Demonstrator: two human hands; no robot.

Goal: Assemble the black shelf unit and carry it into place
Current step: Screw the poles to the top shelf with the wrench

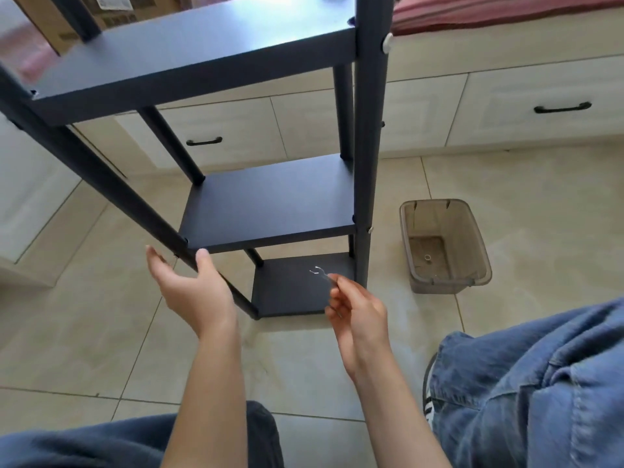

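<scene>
Head view: black shelf unit (270,204) stands upright on the tiled floor (84,332), long axis vertical, three boards stacked, lowest board at floor level. It sits just in front of the cream drawer cabinets (506,106), posts running up out of frame. Near-left post looks slanted (wide-angle lens, most likely).

Left hand (194,292) is at the near-left post, just below the middle board. Palm faces right and up, fingers mostly straight and spread, thumb tip against the post's near side. Loose cupping, not a clamp; nothing is enclosed. Forearm rises from bottom centre.

Right hand (358,312) hovers over the lowest board, clear of the frame. Thumb and forefinger pinch a small metal wrench (322,273): thin, silvery, open hooked end pointing up-left toward the shelf. Other fingers are curled beneath. Wrench head touches nothing.

White plastic caps show on the near-right post: one (387,42) high near the top board, one (370,230) at middle-board height.

Right of the unit, apart from it, a translucent grey plastic bin (472,265) sits on the tiles with a small ring (427,257) on its bottom. A striped red bedcover (489,11) lies above the drawers. Cardboard box (60,25) top left. Blue-jeaned knees (540,383) fill the lower frame; person is low to the floor.
</scene>
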